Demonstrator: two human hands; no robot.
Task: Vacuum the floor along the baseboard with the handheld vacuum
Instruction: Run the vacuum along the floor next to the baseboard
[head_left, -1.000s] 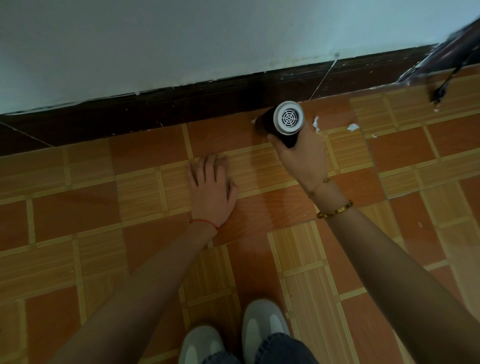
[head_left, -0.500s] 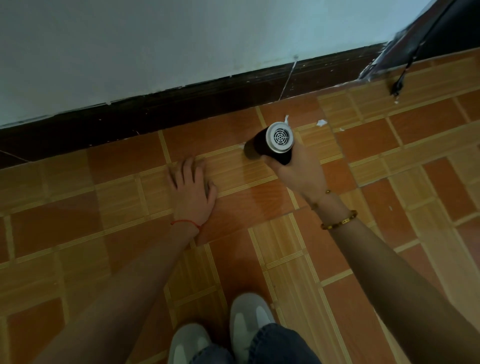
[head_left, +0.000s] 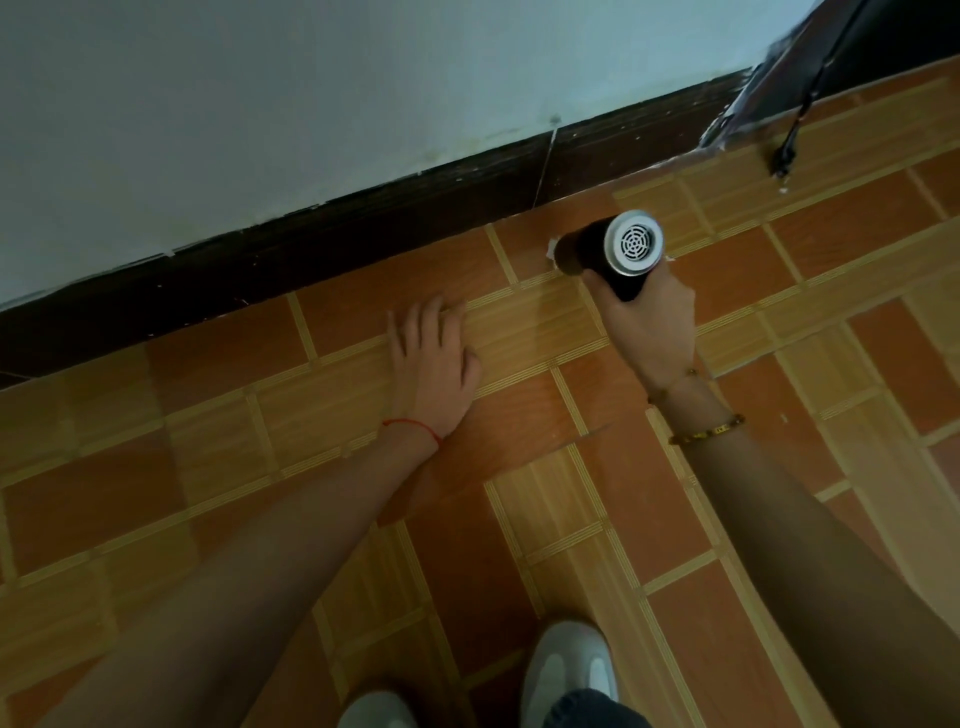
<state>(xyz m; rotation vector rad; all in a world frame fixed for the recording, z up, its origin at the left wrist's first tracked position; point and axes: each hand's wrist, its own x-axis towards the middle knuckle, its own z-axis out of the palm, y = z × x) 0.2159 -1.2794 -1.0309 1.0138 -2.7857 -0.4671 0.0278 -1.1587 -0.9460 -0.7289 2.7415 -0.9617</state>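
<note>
My right hand (head_left: 647, 327) grips the handle of a small black handheld vacuum (head_left: 610, 249) with a round white vented rear cap. Its nozzle points left and down onto the orange tiled floor (head_left: 519, 441), a short way in front of the dark brown baseboard (head_left: 363, 228). A white scrap of paper (head_left: 551, 247) lies right at the nozzle's mouth. My left hand (head_left: 434, 364) rests flat on the floor, fingers spread, to the left of the vacuum, holding nothing.
A black cable with a plug (head_left: 787, 150) hangs down at the upper right beside a dark piece of furniture (head_left: 883, 47). A small white crumb (head_left: 782, 190) lies below the plug. My two white shoes (head_left: 566, 670) stand at the bottom edge.
The vacuum has moved forward to the strip of floor near the baseboard. The white scraps that lay right of it are gone from view. My left hand stays flat on the floor.
</note>
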